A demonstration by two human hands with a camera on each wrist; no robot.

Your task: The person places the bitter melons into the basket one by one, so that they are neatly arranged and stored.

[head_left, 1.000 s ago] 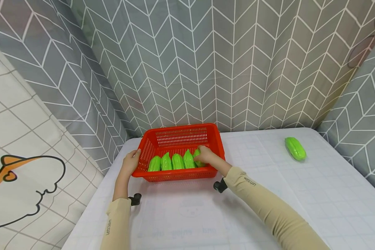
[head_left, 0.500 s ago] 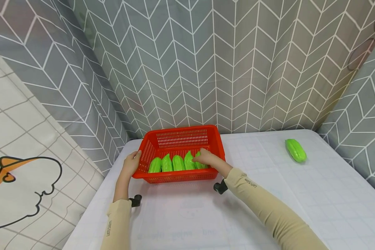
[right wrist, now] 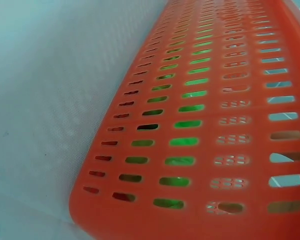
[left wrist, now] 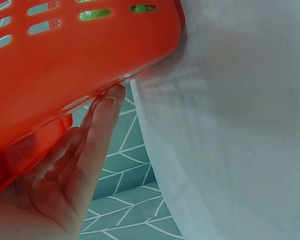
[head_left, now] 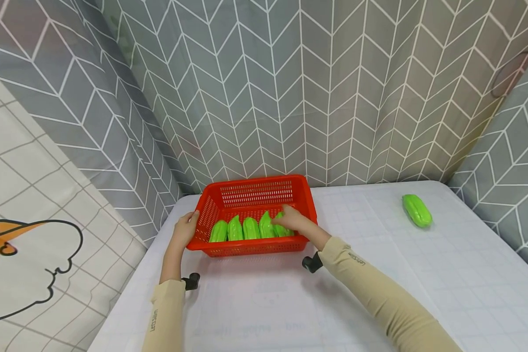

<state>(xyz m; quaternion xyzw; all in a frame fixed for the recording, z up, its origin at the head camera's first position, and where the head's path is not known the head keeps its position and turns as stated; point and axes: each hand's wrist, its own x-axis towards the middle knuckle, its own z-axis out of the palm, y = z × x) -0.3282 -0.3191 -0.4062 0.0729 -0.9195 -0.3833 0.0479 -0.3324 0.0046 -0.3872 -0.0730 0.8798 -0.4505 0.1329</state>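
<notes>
A red slotted plastic basket [head_left: 255,248] stands on the table, with several bright green, ridged, cucumber-like vegetables [head_left: 251,228] side by side along its near part. My left hand [head_left: 186,228] holds the basket's left rim. In the left wrist view the fingers [left wrist: 97,125] lie along the outside, under the rim. Reaching over the basket's right side, my right hand [head_left: 293,220] grips the rightmost green vegetable [head_left: 283,231]; the hand partly covers it. The right wrist view shows only the slotted basket wall [right wrist: 190,120], green behind its slots, and no fingers.
One more green vegetable [head_left: 417,210] lies alone on the far right of the white-covered table [head_left: 378,274]. A grey patterned curtain [head_left: 317,98] hangs right behind the basket and at both sides.
My right hand and the rightmost vegetable have shifted slightly to the right inside the basket. The left hand stays on the rim, and the lone vegetable lies where it was.
</notes>
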